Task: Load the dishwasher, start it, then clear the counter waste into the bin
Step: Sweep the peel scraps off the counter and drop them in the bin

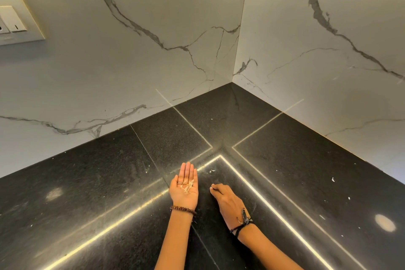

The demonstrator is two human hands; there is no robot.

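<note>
Where my left hand (pixel 184 188) lies palm up over the black counter (pixel 87 182), fingers straight and together, a small heap of pale scraps (pixel 186 187) sits in the hollow of the palm; thin, dry slivers, possibly peelings, too small to name. A ring shows on one finger, a beaded bracelet (pixel 183 210) at the wrist.

Right hand (pixel 225 198): palm down beside the left, fingertips bunched and touching the counter. Whether they pinch a crumb I cannot tell; the tips hide it. Black thread band (pixel 242 223) at that wrist.

Counter: dark speckled stone, corner piece, with bright strip-light reflections running across it. More white flecks (pixel 333 179) scattered to the right, a few just ahead of the right fingertips (pixel 212 171).

Walls: white marble-look panels (pixel 131 50) with grey veins, meeting in the corner behind.

Switch plate (pixel 15 19): upper left wall, cut off by the frame edge.

Both forearms run out of the bottom edge.
</note>
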